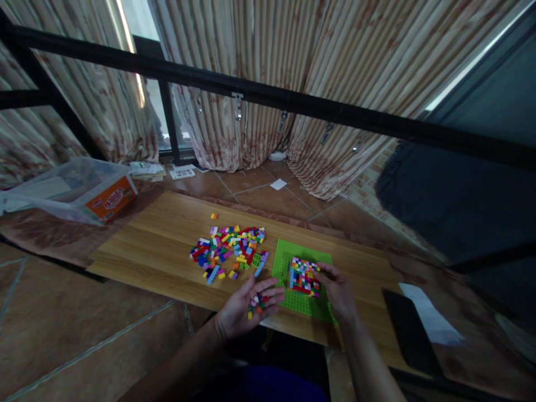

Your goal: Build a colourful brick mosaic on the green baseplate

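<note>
Small bricks [256, 304] in our left hand [243, 306], brick block [304, 277] under our right hand [340, 293]

We have our two hands well apart from each other. The left lies palm up with its fingers spread, a few small bricks of mixed colours resting in the palm. It sits at eight o'clock from the green baseplate [302, 249]. Our right hand reaches in from four o'clock, its fingertips at the block's three o'clock edge; we cannot tell whether they pinch a brick there or only rest against it.

The block is a tight, multicoloured rectangle near the middle of the baseplate, with bare green studs all round it. Towards ten o'clock of the plate we see a spread of loose bricks [226, 240] on the wooden table [146, 251], and an orange and yellow piece [214, 215] lies apart at the spread's eleven o'clock.

At four o'clock from the plate, a flat black slab [408, 329] lies near the table's end, with a white sheet [431, 315] just beside it. Far out between nine and ten o'clock stands a clear plastic bin [62, 207] with an orange label [111, 198]. Striped curtains [251, 44] hang at twelve o'clock.
</note>
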Available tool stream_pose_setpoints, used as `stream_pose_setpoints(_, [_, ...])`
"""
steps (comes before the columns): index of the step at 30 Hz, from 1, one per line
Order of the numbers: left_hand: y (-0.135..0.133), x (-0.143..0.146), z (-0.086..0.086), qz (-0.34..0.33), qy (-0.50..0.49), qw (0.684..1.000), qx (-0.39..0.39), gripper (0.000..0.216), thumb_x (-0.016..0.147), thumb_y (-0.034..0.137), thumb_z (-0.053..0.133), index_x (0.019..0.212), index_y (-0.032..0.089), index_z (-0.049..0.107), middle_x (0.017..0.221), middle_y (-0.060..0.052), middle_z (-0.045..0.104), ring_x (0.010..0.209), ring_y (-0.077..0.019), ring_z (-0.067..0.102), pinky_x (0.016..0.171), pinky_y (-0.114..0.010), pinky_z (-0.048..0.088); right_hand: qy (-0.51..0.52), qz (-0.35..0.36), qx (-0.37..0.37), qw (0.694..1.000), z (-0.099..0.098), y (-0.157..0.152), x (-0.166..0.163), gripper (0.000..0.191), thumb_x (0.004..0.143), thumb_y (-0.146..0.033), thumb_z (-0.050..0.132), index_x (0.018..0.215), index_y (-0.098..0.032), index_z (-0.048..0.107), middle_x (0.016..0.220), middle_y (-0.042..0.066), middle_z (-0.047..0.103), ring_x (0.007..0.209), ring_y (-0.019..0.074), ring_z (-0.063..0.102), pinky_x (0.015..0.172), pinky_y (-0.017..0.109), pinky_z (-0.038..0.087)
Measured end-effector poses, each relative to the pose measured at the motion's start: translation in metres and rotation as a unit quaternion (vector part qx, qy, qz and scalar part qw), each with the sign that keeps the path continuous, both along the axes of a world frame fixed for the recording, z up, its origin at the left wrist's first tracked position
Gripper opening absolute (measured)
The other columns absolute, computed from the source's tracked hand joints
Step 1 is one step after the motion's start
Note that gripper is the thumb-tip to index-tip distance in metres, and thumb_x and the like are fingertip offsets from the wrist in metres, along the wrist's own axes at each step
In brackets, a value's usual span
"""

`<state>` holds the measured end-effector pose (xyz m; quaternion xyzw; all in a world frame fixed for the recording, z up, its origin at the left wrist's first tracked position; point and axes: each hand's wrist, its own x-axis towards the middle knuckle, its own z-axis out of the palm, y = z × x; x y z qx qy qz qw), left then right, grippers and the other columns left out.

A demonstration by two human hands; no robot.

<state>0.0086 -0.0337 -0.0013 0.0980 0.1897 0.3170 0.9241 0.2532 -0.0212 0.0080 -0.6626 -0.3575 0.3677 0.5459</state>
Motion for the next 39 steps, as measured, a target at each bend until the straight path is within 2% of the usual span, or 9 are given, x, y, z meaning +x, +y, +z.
stream_pose_setpoints(4, [-0.001,0.000,0.000,0.006,-0.009,1.000,0.003,0.057,0.089,0.051,0.035,0.124,0.009,0.049,0.123,-0.018,0.056,0.116,-0.0258,0.051,0.098,-0.037,0.032,-0.051,-0.008,0.006,0.999,-0.003,-0.004,0.002,0.042,0.059,-0.037,0.073,0.094,-0.016,0.067,0.089,0.007,0.069,0.077,0.0209,0.063,0.072,0.037,0.050])
stream_pose_setpoints(9, [-0.001,0.001,0.000,0.009,-0.020,1.000,0.005,0.057,0.088,0.051,0.034,0.124,0.009,0.050,0.123,-0.018,0.056,0.114,-0.0259,0.052,0.095,-0.036,0.034,-0.204,-0.058,0.031,0.977,0.009,-0.023,-0.023,0.037,0.070,-0.043,0.064,0.096,-0.017,0.067,0.094,0.009,0.067,0.080,0.0211,0.060,0.075,0.038,0.048])
stream_pose_setpoints(13, [0.001,0.000,-0.002,0.005,-0.031,0.999,-0.004,0.055,0.089,0.051,0.033,0.121,0.011,0.052,0.120,-0.016,0.058,0.112,-0.0243,0.053,0.096,-0.035,0.034,-0.230,0.073,0.080,0.967,0.021,-0.049,-0.067,0.022,0.079,-0.037,0.057,0.087,-0.021,0.069,0.094,0.007,0.066,0.088,0.0205,0.059,0.080,0.037,0.047])
stream_pose_setpoints(16, [0.001,0.000,-0.003,0.001,-0.042,0.999,-0.008,0.054,0.089,0.052,0.033,0.119,0.011,0.054,0.119,-0.015,0.059,0.109,-0.0233,0.055,0.097,-0.034,0.034,-0.251,0.216,0.083,0.940,0.024,-0.064,-0.096,0.015,0.082,-0.029,0.055,0.088,-0.026,0.068,0.095,0.004,0.065,0.090,0.0192,0.058,0.081,0.035,0.047])
stream_pose_setpoints(19, [0.001,0.001,-0.004,0.003,-0.045,0.999,-0.004,0.056,0.088,0.053,0.034,0.115,0.010,0.056,0.117,-0.016,0.059,0.109,-0.0243,0.055,0.100,-0.036,0.031,-0.278,0.266,0.088,0.919,0.023,-0.071,-0.111,0.016,0.083,-0.023,0.053,0.091,-0.027,0.067,0.095,0.003,0.063,0.091,0.0188,0.057,0.081,0.034,0.047])
stream_pose_setpoints(25, [0.001,0.002,-0.003,0.007,-0.044,0.999,0.009,0.055,0.089,0.051,0.032,0.115,0.009,0.056,0.114,-0.015,0.061,0.109,-0.0247,0.055,0.103,-0.038,0.028,-0.342,0.286,0.101,0.889,0.019,-0.068,-0.115,0.018,0.083,-0.020,0.053,0.094,-0.027,0.066,0.095,0.004,0.062,0.093,0.0204,0.056,0.080,0.034,0.047])
stream_pose_setpoints(31, [0.001,0.002,0.001,0.013,-0.035,0.999,-0.010,0.053,0.089,0.050,0.032,0.113,0.009,0.057,0.111,-0.014,0.062,0.109,-0.0231,0.054,0.102,-0.035,0.028,-0.356,0.288,0.106,0.883,0.014,-0.065,-0.117,0.018,0.085,-0.023,0.051,0.094,-0.027,0.066,0.095,0.005,0.061,0.093,0.0214,0.055,0.079,0.036,0.047])
stream_pose_setpoints(35, [0.000,0.002,0.003,0.014,-0.044,0.999,-0.017,0.051,0.090,0.049,0.032,0.111,0.010,0.058,0.111,-0.014,0.062,0.108,-0.0225,0.054,0.101,-0.034,0.029,-0.342,0.280,0.102,0.891,0.015,-0.064,-0.119,0.018,0.087,-0.025,0.049,0.092,-0.025,0.066,0.094,0.005,0.062,0.092,0.0203,0.056,0.081,0.035,0.047])
stream_pose_setpoints(39, [0.000,0.001,0.003,0.014,-0.048,0.998,-0.023,0.051,0.090,0.049,0.033,0.110,0.010,0.059,0.108,-0.013,0.063,0.105,-0.0209,0.056,0.098,-0.031,0.033,-0.289,0.259,0.085,0.918,0.022,-0.065,-0.117,0.020,0.089,-0.027,0.046,0.094,-0.025,0.066,0.093,0.004,0.064,0.091,0.0187,0.058,0.080,0.032,0.047])
